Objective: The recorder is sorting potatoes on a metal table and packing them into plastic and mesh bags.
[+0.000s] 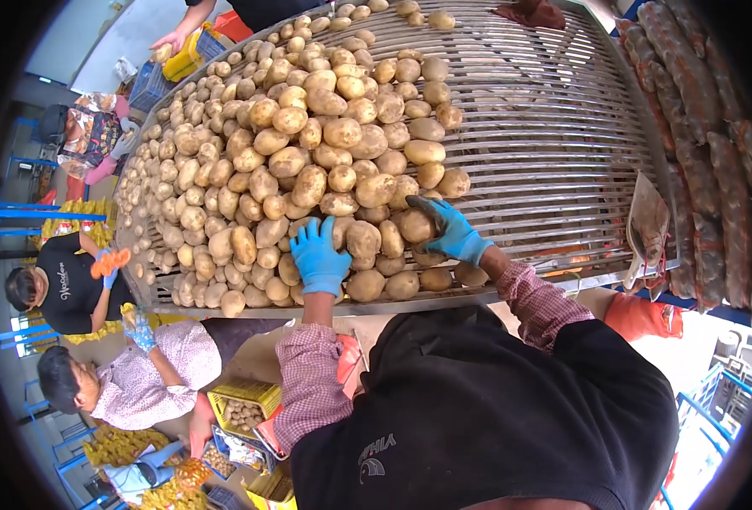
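A broad heap of potatoes [291,161] covers the left and middle of a slatted metal table [554,153]. My left hand [320,259], in a blue glove, rests on potatoes near the front edge with its fingers spread. Just right of its thumb lies a rounded potato [362,240]. My right hand [454,233], in a blue glove with dark fingertips, curves its fingers and thumb round a potato [416,226] at the right side of the heap. Part of the thumb's underside is hidden.
Filled mesh sacks [699,144] are stacked along the right side. A white scoop-like holder [648,225] hangs at the table's right edge. Several co-workers stand left and at the far side, one in a patterned shirt [163,374]. A yellow crate [244,404] with potatoes stands below left.
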